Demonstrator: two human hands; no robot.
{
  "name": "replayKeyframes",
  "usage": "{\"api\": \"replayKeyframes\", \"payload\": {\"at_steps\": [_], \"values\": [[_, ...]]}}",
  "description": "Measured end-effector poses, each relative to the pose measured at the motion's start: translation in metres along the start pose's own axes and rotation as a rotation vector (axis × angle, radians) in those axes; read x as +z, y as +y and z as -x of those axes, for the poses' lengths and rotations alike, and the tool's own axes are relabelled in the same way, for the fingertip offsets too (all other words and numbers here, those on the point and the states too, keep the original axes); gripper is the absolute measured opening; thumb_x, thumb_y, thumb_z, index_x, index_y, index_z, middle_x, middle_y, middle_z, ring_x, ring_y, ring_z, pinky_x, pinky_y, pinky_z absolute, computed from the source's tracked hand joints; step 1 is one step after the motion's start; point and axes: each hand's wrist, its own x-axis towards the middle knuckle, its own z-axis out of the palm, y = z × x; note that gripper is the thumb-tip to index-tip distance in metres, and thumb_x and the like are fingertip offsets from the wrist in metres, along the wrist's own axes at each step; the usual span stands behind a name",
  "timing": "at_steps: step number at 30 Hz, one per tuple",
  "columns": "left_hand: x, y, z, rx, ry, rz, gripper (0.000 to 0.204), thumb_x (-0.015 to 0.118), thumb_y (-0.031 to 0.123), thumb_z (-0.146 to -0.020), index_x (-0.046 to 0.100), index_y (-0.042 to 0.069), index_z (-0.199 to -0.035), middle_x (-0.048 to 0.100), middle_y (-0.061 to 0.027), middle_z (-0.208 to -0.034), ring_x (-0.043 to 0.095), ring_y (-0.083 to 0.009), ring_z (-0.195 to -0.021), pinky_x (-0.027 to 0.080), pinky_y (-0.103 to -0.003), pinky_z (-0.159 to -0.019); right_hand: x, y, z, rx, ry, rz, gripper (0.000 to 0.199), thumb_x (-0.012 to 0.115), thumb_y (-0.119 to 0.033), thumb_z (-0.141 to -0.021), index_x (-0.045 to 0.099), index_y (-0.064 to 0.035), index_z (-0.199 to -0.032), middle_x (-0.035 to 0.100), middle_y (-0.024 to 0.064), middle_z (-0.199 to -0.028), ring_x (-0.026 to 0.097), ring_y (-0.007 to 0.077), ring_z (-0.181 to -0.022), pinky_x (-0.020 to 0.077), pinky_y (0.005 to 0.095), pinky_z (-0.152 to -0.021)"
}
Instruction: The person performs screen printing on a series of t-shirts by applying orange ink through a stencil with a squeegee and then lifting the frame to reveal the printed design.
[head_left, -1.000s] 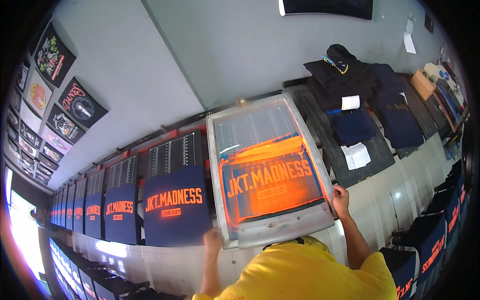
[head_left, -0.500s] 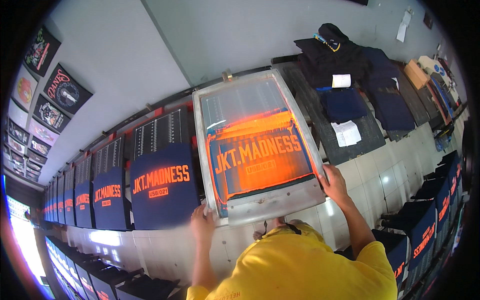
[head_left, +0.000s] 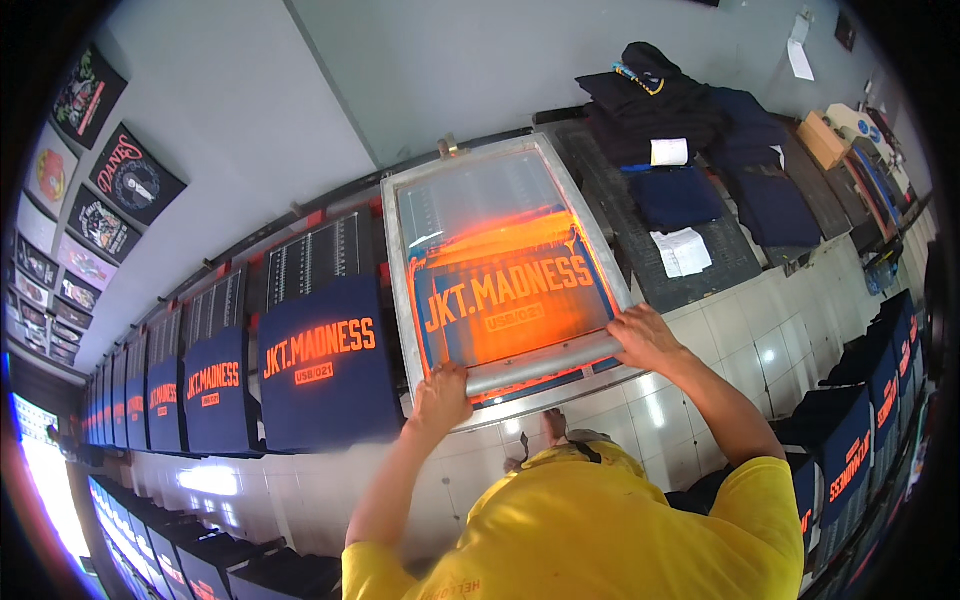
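The print screen (head_left: pixel 505 270) hid the shirt beneath it; its long axis ran away from the person. The left hand (head_left: pixel 441 398) and right hand (head_left: pixel 643 336) grasped the squeegee (head_left: pixel 543 361), which lay crosswise.

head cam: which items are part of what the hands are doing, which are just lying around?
In hand:
- left hand and right hand, each on an end of the squeegee
- screen frame, orange ink on its mesh
- row of printed navy shirts beside it

Lying about:
- pile of dark folded garments
- white paper sheets
- cardboard box
- shirts hung on the wall
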Motion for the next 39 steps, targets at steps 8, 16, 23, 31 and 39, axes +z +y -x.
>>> {"api": "replayKeyframes", "payload": {"at_steps": [8,16,23,31,39], "values": [[-0.02,-0.002,-0.015,-0.123,0.069,-0.038,0.027,0.062,0.002,-0.066,0.07,0.005,-0.092,0.068,-0.0144,-0.082,0.068,-0.0323,-0.077,0.056,-0.04,-0.073,-0.01,0.001,-0.011,0.045,0.138,-0.02,0.024,0.075,-0.021,-0.064,0.063,-0.0053,-0.077,0.065,0.0113,-0.077,0.064,0.0292,-0.08,0.0429,0.0412,-0.077],[0.029,0.011,0.03,-0.018,0.207,-0.048,0.028,0.062,0.0,-0.065,0.063,0.006,-0.092,0.065,-0.0085,-0.098,0.065,-0.026,-0.092,0.056,-0.036,-0.076,0.037,-0.013,0.034,-0.001,0.29,0.078,0.026,0.076,-0.017,-0.062,0.062,-0.0056,-0.082,0.062,0.0072,-0.085,0.06,0.0237,-0.083,0.038,0.0387,-0.078],[0.034,-0.006,-0.006,-0.002,0.268,-0.063,0.029,0.062,-0.002,-0.065,0.062,0.006,-0.093,0.065,-0.0073,-0.092,0.065,-0.0252,-0.089,0.057,-0.036,-0.071,0.042,0.003,0.005,0.092,0.236,0.046,0.035,0.077,-0.01,-0.056,0.061,-0.0063,-0.087,0.064,0.007,-0.093,0.06,0.0233,-0.087,0.0391,0.0393,-0.082],[0.035,0.001,0.012,-0.002,0.286,0.004,0.039,0.066,-0.003,-0.062,0.063,0.006,-0.099,0.066,-0.0097,-0.102,0.065,-0.0305,-0.091,0.055,-0.04,-0.078,0.027,-0.007,0.023,0.038,0.331,-0.02,0.029,0.071,-0.008,-0.058,0.06,-0.0039,-0.085,0.061,0.0084,-0.093,0.059,0.023,-0.085,0.037,0.0393,-0.08],[0.058,-0.011,0.001,0.059,0.343,-0.092,0.036,0.063,-0.002,-0.063,0.064,0.005,-0.098,0.066,-0.0076,-0.11,0.065,-0.0234,-0.102,0.055,-0.033,-0.084,0.044,0.001,0.01,0.06,0.31,0.0,0.03,0.066,-0.003,-0.058,0.061,-0.0028,-0.087,0.061,0.007,-0.094,0.058,0.0214,-0.081,0.0386,0.0374,-0.074]]}}
